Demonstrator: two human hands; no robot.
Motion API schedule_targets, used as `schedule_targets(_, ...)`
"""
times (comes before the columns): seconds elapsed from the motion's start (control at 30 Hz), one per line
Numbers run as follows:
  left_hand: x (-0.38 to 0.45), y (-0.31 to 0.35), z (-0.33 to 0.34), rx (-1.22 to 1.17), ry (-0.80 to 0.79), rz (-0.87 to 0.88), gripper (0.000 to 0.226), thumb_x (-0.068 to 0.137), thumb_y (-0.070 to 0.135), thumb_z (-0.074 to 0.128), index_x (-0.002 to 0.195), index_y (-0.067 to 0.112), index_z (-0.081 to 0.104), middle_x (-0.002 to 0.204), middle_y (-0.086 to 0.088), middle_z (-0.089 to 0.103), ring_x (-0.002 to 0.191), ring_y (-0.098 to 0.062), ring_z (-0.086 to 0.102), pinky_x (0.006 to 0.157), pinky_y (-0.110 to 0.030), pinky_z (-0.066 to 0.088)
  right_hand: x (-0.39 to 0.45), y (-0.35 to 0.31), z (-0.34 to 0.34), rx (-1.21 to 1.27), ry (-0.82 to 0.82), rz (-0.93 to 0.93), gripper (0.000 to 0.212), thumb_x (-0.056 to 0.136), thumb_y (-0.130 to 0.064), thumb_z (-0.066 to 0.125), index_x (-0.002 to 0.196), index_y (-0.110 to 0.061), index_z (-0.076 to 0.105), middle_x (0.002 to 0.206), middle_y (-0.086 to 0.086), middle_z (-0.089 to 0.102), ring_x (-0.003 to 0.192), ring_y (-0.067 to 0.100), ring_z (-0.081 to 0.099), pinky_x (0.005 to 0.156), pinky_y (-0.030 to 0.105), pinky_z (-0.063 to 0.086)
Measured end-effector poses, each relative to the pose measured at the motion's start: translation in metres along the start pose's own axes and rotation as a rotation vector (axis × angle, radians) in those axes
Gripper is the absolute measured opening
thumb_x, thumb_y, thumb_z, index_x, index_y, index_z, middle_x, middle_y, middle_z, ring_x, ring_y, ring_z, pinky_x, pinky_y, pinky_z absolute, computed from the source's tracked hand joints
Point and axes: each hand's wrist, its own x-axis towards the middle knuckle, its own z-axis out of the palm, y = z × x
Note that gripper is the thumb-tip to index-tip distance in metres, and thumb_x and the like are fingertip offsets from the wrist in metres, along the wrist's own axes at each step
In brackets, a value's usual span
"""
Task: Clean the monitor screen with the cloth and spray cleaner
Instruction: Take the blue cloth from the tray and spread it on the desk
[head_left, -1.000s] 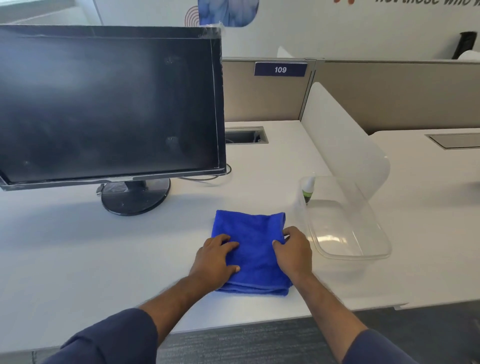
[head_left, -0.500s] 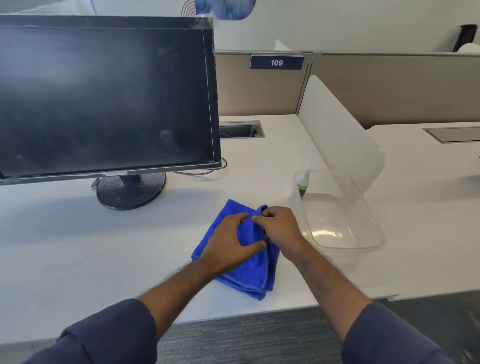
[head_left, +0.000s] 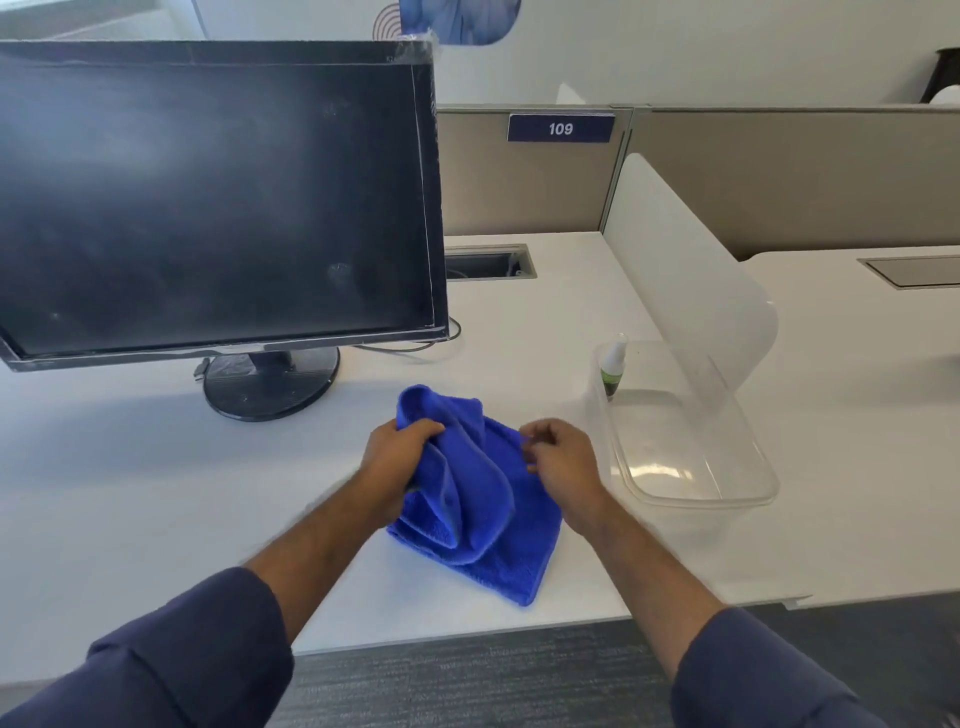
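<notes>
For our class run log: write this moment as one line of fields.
left hand: grips cloth | right hand: pinches cloth edge | spray: in tub, untouched | monitor: not yet wiped

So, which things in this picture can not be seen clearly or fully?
- Black flat monitor: left side cut off by the head view's edge.
- Small white-and-green spray bottle: label too small to read.
- Right hand: whether it pinches the blue microfibre cloth is unclear.

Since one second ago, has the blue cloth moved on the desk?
Yes. The blue cloth lay flat and folded; now the left hand lifts its left part, bunched, toward the monitor stand, while the right hand pinches its edge.
</notes>
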Motion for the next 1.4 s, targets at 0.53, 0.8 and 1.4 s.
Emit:
schedule_targets(0.53, 0.045, 0.017, -0.127, 0.295, 0.243, -0.086, 0.01, 0.081, -0.004, 0.058, 0.079, 0.005, 0.062, 0.079, -0.015, 0.061, 0.07, -0.027, 0.058, 0.064, -0.033, 0.048, 0.004, 0.023, 0.001, -1.17, -0.234, -0.091, 0.072, 0.085, -0.028, 0.063, 0.149, -0.031, 0.031, 0.152, 0.001, 0.026, 0.143, 0.027, 0.022, 0.115, 0.055, 0.024)
schedule_targets(0.8, 0.022, 0.0, -0.099, 0.751, 0.401, 0.516, 0.021, 0.083, 0.023, 0.066, 0.103, 0.027, 0.066, 0.107, 0.01, 0.052, 0.091, -0.014, 0.055, 0.084, -0.031, 0.045, 0.004, 0.033, 0.019, -1.024, 0.004, -0.271, 0.049, 0.092, -0.045, 0.051, 0.135, -0.022, 0.048, 0.141, 0.004, 0.045, 0.135, 0.027, 0.034, 0.107, 0.047, 0.031)
schedule_targets(1.4, 0.026, -0.081, -0.047, 1.475, -0.017, 0.606, 0.089, 0.084, 0.08, 0.003, 0.157, 0.03, -0.002, 0.164, 0.01, -0.01, 0.152, -0.016, -0.011, 0.123, -0.04, -0.006, 0.01, 0.015, 0.0, -0.745, 0.005, -0.416, 0.048, 0.096, -0.042, 0.056, 0.137, -0.018, 0.054, 0.138, -0.002, 0.056, 0.129, 0.014, 0.049, 0.105, 0.028, 0.041)
